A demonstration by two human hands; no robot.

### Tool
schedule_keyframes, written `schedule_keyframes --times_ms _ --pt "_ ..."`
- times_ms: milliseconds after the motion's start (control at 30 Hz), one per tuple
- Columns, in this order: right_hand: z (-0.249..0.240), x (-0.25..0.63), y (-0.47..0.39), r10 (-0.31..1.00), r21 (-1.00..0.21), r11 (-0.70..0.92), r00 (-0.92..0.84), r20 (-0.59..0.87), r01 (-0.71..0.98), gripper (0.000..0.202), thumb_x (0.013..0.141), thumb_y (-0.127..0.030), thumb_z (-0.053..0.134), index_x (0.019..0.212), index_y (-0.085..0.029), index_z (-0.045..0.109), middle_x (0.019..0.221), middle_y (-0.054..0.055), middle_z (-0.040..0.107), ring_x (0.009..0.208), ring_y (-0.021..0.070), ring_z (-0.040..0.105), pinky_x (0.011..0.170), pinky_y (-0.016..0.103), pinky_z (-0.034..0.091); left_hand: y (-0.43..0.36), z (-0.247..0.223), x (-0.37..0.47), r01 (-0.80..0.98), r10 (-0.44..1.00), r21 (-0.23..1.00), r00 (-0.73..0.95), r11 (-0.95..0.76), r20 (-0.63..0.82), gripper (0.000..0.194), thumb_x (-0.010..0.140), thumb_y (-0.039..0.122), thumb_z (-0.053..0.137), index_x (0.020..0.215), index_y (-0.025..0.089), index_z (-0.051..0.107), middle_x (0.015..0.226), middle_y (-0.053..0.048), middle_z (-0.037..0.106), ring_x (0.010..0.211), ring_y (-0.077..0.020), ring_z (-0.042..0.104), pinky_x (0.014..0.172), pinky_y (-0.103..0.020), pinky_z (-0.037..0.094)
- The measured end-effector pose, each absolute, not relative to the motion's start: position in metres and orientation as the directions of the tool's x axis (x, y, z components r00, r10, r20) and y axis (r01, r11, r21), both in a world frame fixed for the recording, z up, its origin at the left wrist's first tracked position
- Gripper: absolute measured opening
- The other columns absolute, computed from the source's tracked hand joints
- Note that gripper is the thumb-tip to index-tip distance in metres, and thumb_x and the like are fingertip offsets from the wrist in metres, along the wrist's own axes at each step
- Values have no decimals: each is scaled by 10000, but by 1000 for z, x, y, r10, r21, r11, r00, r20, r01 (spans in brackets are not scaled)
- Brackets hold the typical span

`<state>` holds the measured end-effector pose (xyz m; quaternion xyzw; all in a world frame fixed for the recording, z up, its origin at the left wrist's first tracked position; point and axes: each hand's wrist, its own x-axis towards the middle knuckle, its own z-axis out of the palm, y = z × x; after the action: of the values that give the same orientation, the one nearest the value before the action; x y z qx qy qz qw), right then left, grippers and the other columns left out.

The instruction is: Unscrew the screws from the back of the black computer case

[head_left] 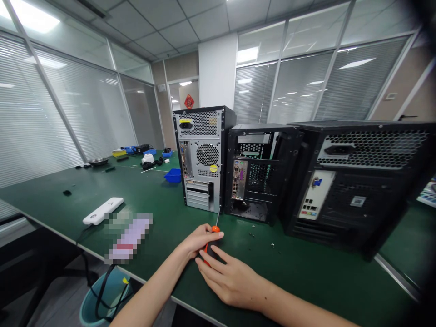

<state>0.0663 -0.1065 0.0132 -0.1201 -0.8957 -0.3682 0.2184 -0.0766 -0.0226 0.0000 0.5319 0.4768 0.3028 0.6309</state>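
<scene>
An orange-and-black screwdriver [215,229] points away from me, its thin shaft reaching the lower right corner of the computer case with a silver back [200,156]. My left hand [200,240] closes on the front of its handle, thumb lying along the top. Around the rear of the same handle curl the fingers of my right hand [230,274]. Whether the tip sits in a screw is too small to tell. Right of that case stand a black case with an open upper back [259,177] and a larger black case [354,181].
Several loose screws [272,245] lie on the green tabletop [306,281] before the cases. A blue bin [173,175] is left of the silver-backed case. A white power strip [103,210] and a pixelated flat object [131,238] lie left. A teal bucket [89,299] stands below the edge.
</scene>
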Motion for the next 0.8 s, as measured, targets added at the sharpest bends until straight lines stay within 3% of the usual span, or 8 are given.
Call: schedule_keyframes --times_ms 167,533,800 --pt "9 66 -104 61 592 729 -894 443 343 255 897 -195 460 1042 -120 656 1198 86 602 1177 251 496 1003 408 399 -25 6 -77 186 893 951 339 246 -297 522 509 508 783 732 179 444 549 97 423 488 -49 353 468 -209 245" --pt "4 66 -102 58 592 709 -869 491 383 228 877 -181 464 941 -110 670 1109 109 643 1084 250 559 936 403 431 -24 3 -76 179 884 962 386 207 -262 554 536 563 745 822 129 553 631 52 467 551 -67 390 516 -212 280" --pt "5 67 -105 33 579 704 -834 551 410 236 863 -131 442 939 -100 663 1068 114 661 1063 244 573 891 407 455 -27 11 -75 185 864 965 437 184 -249 598 638 696 581 818 125 592 550 63 424 465 -57 337 448 -208 207"
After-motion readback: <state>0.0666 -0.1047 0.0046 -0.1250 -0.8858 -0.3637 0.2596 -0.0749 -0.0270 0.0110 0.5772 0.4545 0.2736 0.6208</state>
